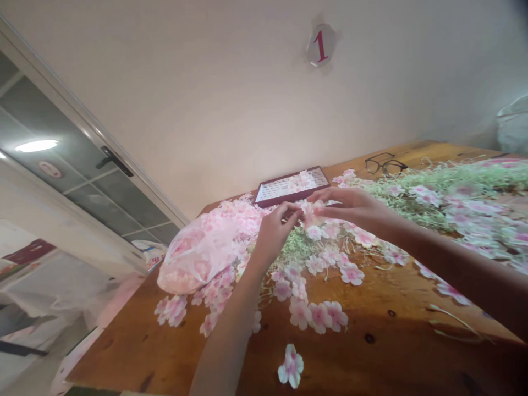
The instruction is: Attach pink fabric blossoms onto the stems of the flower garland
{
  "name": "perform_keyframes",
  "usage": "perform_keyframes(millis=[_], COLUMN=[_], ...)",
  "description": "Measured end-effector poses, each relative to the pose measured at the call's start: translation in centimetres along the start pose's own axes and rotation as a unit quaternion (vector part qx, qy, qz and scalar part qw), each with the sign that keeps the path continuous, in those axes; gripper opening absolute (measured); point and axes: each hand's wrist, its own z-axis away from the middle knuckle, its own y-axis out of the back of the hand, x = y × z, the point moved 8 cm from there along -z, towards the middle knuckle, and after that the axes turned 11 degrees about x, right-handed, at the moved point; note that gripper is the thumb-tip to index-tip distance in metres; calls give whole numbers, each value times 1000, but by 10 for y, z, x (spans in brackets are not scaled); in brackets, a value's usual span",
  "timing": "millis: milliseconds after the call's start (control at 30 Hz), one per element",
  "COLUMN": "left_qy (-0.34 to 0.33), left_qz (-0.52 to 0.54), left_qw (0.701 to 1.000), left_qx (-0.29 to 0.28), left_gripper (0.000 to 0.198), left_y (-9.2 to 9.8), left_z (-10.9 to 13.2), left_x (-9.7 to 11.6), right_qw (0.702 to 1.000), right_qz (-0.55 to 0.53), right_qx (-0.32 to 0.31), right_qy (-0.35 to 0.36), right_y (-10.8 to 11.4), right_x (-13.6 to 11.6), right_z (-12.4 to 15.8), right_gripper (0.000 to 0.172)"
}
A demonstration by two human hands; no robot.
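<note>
Over the middle of the table, my right hand [345, 203] grips a pale pink artificial flower [309, 211] between thumb and fingers. My left hand [278, 226] is closed in a pinch at the flower's left side; what lies between its fingertips is too small and blurred to make out. Below the hands are a clump of thin green plastic stems [296, 247] and several loose pink flower heads [320, 317]. A clear plastic bag [193, 256] of pink blossoms lies left of my left hand. Behind the hands sits a dark-rimmed tray [274, 191] with a few petals in it.
Eyeglasses [385, 166] rest at the back of the wooden table [371, 352]. A long heap of green stems [462, 181] and pink flowers covers the right side. The wall [231, 110] rises behind the table; a door with a black handle [115, 161] is at left.
</note>
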Motion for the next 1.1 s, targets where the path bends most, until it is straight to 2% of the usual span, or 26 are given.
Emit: perform_keyframes(millis=[67,133,233,400,600,1100], left_qy=[-21,-33,-18,20,43,48], left_qz=[-20,-27,-7,70,108,148], left_qw=[1000,999,1000,997,992,988], left_qx=[-9,-9,-2,-13,-41,-8], left_gripper=[21,20,20,18,18,19], left_y=[-2,-2,-3,-7,-9,-7], left_z=[2,3,3,2,3,1], left_x=[5,9,9,5,6,1], right_qw=[998,993,990,999,997,996], right_qz=[11,67,123,46,59,46], right_qx=[-42,-60,-42,-11,54,74], right_qy=[50,75,47,3,18,31], right_y=[-7,-11,-9,-6,7,3], right_x=[-15,-17,1,27,29,24], right_z=[6,9,5,-7,-12,-8], right_gripper=[12,14,17,20,22,21])
